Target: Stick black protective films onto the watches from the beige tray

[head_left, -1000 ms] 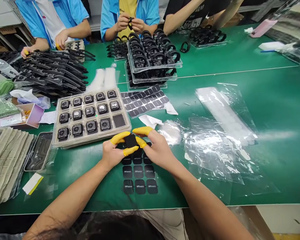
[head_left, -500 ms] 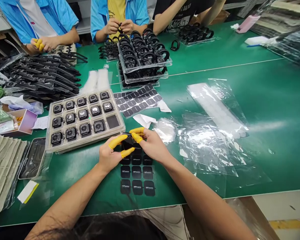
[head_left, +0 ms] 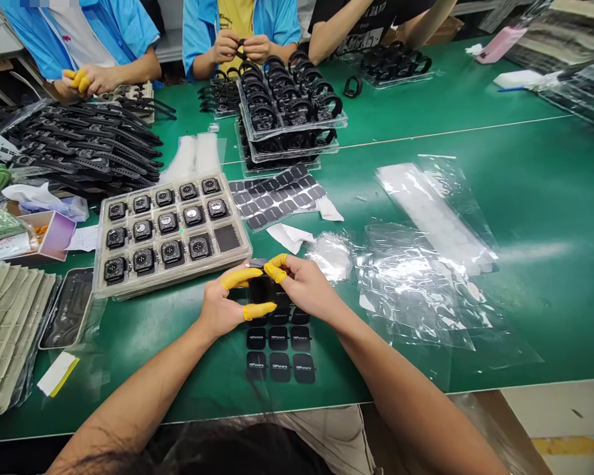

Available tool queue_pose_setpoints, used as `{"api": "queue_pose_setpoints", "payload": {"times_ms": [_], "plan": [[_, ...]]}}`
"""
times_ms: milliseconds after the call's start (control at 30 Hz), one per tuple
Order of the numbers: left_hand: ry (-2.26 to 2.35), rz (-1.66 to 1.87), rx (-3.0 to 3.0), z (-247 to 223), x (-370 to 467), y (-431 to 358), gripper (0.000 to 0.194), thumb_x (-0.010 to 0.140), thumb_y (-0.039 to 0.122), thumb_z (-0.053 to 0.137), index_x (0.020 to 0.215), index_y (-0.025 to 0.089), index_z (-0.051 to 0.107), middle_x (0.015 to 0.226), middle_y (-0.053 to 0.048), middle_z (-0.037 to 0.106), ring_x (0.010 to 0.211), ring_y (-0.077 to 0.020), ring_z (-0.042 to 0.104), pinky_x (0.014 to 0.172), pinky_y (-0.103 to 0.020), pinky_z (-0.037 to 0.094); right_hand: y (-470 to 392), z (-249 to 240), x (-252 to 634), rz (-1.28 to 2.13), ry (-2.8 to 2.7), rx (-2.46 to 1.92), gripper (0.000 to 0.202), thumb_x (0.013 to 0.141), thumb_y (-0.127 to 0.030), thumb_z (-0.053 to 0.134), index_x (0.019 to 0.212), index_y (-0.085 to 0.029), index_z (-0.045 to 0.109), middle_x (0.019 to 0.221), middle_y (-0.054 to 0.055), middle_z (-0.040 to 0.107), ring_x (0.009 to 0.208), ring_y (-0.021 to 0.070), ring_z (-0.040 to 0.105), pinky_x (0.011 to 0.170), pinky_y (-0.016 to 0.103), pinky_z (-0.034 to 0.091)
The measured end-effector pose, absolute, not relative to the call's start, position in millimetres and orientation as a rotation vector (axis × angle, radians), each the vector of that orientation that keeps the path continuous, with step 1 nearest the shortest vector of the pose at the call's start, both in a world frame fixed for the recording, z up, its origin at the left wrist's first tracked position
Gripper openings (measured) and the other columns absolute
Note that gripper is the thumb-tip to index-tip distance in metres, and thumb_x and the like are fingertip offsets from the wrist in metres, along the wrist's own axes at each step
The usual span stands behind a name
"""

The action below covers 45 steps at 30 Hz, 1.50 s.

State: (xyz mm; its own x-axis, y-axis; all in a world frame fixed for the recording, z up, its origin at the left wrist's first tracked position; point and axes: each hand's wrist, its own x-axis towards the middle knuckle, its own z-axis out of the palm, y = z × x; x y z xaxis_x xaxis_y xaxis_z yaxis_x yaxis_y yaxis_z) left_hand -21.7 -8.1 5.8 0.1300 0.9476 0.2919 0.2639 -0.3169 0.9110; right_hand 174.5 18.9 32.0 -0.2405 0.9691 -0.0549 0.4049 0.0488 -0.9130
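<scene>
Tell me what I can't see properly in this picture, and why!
All in the head view:
- Underside of the dark square piece: turned away, with the left hand and right hand around it.
- Undersides of the watch bodies: hidden in their tray.
- Words on the paper note: too small.
- Head of the person in yellow: cut off by the top edge.
</scene>
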Motion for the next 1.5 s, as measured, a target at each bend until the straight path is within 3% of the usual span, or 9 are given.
{"api": "queue_pose_setpoints", "payload": {"times_ms": [167, 367, 600, 833, 967, 1033, 1167, 1233, 1500], "plan": [[1.15, 1.158, 1.64, 5.3, -21.2, -8.2, 0.058, 0.06, 0.037, 0.093, 0.112, 0.019, 0.076, 0.093, -0.006, 0.08, 0.082, -0.0211, 0.077, 0.086, -0.034, 0.065, 17.6, 32.6, 171.8, 1.103, -1.584, -1.364, 0.018, 0.088, -0.037, 0.064, 0.09, -0.021, 0.071, 0.085, 0.004, 0.072, 0.073, 0.0176, 0.062, 0.068, 0.032, 0.048], [1.124, 1.168, 1.535, 3.7, -21.9, -7.0, 0.059, 0.058, 0.032, 0.094, 0.111, 0.017, 0.076, 0.108, -0.01, 0.079, 0.093, -0.0241, 0.076, 0.092, -0.036, 0.063, 17.0, 29.9, 169.7, 1.161, -1.522, -1.375, 0.02, 0.086, -0.04, 0.07, 0.092, -0.021, 0.072, 0.086, 0.004, 0.075, 0.076, 0.0183, 0.066, 0.071, 0.032, 0.052], [1.126, 1.142, 1.45, 5.9, -19.5, -7.3, 0.061, 0.055, 0.031, 0.095, 0.112, 0.018, 0.076, 0.098, -0.006, 0.08, 0.089, -0.0218, 0.076, 0.087, -0.032, 0.064, 15.9, 28.4, 167.1, 0.874, -1.621, -1.354, 0.017, 0.091, -0.036, 0.061, 0.093, -0.022, 0.07, 0.095, 0.005, 0.072, 0.078, 0.0181, 0.063, 0.071, 0.032, 0.05], [1.141, 1.089, 1.514, 9.7, -17.1, -10.5, 0.06, 0.058, 0.035, 0.094, 0.113, 0.02, 0.076, 0.103, -0.005, 0.08, 0.09, -0.0212, 0.077, 0.09, -0.032, 0.063, 12.5, 20.2, 161.2, 0.871, -1.646, -1.472, 0.019, 0.093, -0.033, 0.055, 0.102, -0.023, 0.068, 0.069, -0.001, 0.065, 0.062, 0.0165, 0.058, 0.064, 0.031, 0.046], [1.258, 1.033, 1.537, 10.2, -17.4, -11.2, 0.059, 0.057, 0.037, 0.094, 0.111, 0.021, 0.077, 0.089, -0.003, 0.081, 0.081, -0.0207, 0.077, 0.085, -0.032, 0.064, 19.9, 27.7, 171.5, 0.692, -1.514, -1.43, 0.017, 0.092, -0.039, 0.059, 0.096, -0.023, 0.067, 0.093, 0.006, 0.067, 0.084, 0.0201, 0.062, 0.075, 0.035, 0.051], [1.305, 1.018, 1.496, 9.5, -17.7, -10.4, 0.06, 0.057, 0.038, 0.094, 0.112, 0.021, 0.077, 0.088, -0.003, 0.081, 0.082, -0.0211, 0.077, 0.083, -0.031, 0.063, 22.9, 35.9, 184.0, 0.807, -1.457, -1.278, 0.021, 0.092, -0.045, 0.063, 0.095, -0.024, 0.065, 0.101, 0.006, 0.066, 0.084, 0.0187, 0.062, 0.074, 0.034, 0.052], [1.271, 0.981, 1.405, 6.4, -18.5, -8.0, 0.064, 0.056, 0.037, 0.094, 0.115, 0.022, 0.076, 0.089, -0.003, 0.081, 0.086, -0.0211, 0.077, 0.08, -0.027, 0.062, 20.2, 47.6, 201.6, 1.6, -1.598, -0.772, 0.031, 0.093, -0.055, 0.061, 0.094, -0.024, 0.058, 0.094, 0.004, 0.069, 0.053, 0.0106, 0.059, 0.05, 0.027, 0.048], [1.231, 0.984, 1.414, 4.6, -18.9, -7.6, 0.063, 0.056, 0.035, 0.094, 0.115, 0.02, 0.076, 0.083, -0.002, 0.08, 0.079, -0.0194, 0.076, 0.076, -0.025, 0.062, 17.7, 47.5, 200.7, 1.764, -1.727, -0.681, 0.031, 0.096, -0.053, 0.058, 0.096, -0.022, 0.058, 0.093, 0.004, 0.069, 0.049, 0.0089, 0.058, 0.045, 0.025, 0.046], [1.157, 1.022, 1.443, 7.6, -18.2, -9.6, 0.062, 0.055, 0.036, 0.095, 0.112, 0.019, 0.077, 0.082, -0.003, 0.08, 0.074, -0.0187, 0.075, 0.078, -0.028, 0.063, 34.7, 37.4, 210.5, 1.525, -2.046, -0.893, 0.019, 0.098, -0.039, 0.057, 0.095, -0.021, 0.061, 0.067, -0.003, 0.06, 0.053, 0.0098, 0.055, 0.054, 0.024, 0.045]]}}
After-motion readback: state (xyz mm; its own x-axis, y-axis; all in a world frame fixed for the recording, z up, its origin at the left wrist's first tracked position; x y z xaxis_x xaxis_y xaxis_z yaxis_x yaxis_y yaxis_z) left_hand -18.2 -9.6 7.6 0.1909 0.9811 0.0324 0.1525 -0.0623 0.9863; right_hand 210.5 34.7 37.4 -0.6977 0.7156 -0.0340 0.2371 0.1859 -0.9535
